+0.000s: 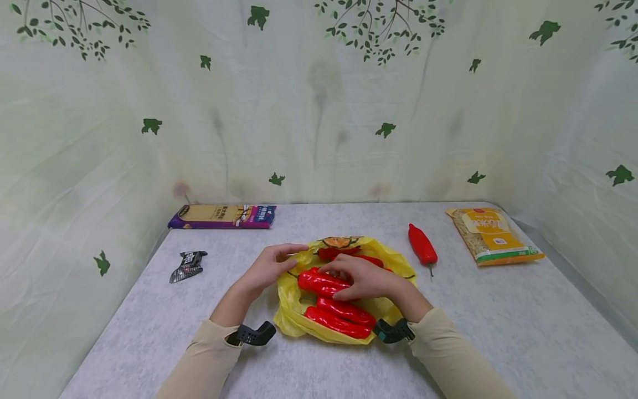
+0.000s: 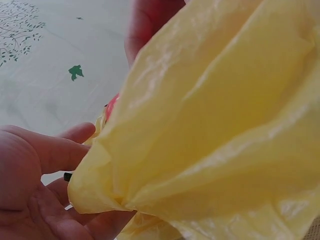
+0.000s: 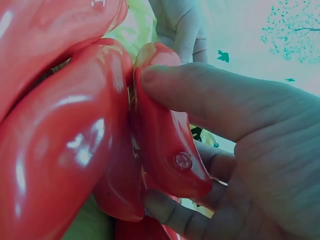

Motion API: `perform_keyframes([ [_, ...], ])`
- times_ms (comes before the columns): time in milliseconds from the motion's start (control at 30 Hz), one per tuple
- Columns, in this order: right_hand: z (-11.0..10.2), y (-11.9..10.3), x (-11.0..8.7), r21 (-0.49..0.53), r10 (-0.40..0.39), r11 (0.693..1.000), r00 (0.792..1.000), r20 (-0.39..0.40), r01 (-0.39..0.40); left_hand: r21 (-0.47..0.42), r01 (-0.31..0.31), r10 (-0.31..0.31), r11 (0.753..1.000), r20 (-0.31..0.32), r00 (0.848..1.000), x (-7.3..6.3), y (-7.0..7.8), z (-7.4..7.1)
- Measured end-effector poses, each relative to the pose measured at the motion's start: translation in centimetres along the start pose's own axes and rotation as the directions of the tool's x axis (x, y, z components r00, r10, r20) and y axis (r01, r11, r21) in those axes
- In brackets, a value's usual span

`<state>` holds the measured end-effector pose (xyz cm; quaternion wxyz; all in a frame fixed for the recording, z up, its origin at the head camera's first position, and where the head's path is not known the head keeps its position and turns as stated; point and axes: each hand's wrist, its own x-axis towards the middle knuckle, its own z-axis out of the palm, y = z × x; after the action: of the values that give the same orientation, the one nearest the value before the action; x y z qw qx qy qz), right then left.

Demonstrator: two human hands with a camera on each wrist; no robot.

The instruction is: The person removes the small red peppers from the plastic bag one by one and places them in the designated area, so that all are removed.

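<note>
The pale grey surface point(image 1: 299, 371) carries all items. At its centre sits a yellow plastic bag point(image 1: 289, 302), mouth upward; the film appears thin, limp and easily torn, so it is best taken by a gathered fold of the rim. The left hand point(image 1: 266, 269) is at the left rim, fingers spread and touching the film. At far right lies a grain pouch point(image 1: 495, 235), printed with large white characters above a green band; the wording is not clearly legible. At far left lies a long purple-and-tan packet point(image 1: 222, 216); its dark lettering is too small to read. The right hand point(image 1: 364, 277) pinches a red pepper point(image 1: 311, 281) inside the bag between thumb and fingers, with other peppers point(image 1: 344, 321) nearer the wearer. The pepper is probably light, firm and slippery, given its gloss; grip across the body, clear of the stem. A lone pepper point(image 1: 422, 244) lies between bag and pouch. The smallest item, a black wrapper point(image 1: 188, 267), bears white print, unreadable here.
</note>
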<state>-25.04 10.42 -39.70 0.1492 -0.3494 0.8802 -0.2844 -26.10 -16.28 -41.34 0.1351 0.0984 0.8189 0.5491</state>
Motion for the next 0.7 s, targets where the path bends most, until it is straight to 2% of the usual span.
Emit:
perform_keyframes([
  [367, -0.6, -0.3, -0.3, 0.001, -0.003, 1.0, 1.0, -0.017, 0.003, -0.009, 0.01, -0.01, 1.0, -0.003, 1.0, 0.0, 0.0, 0.0],
  [567, -1.7, -0.1, -0.8, 0.004, -0.057, 0.998, 0.997, -0.053, 0.057, -0.023, 0.02, -0.02, 1.0, -0.006, 1.0, -0.1, 0.2, 0.0],
  [700, -2.6, 0.2, -1.5, 0.033, -0.041, 0.999, 0.998, -0.051, 0.042, -0.035, 0.017, -0.018, 0.999, -0.003, 1.0, -0.2, 0.3, -0.1],
])
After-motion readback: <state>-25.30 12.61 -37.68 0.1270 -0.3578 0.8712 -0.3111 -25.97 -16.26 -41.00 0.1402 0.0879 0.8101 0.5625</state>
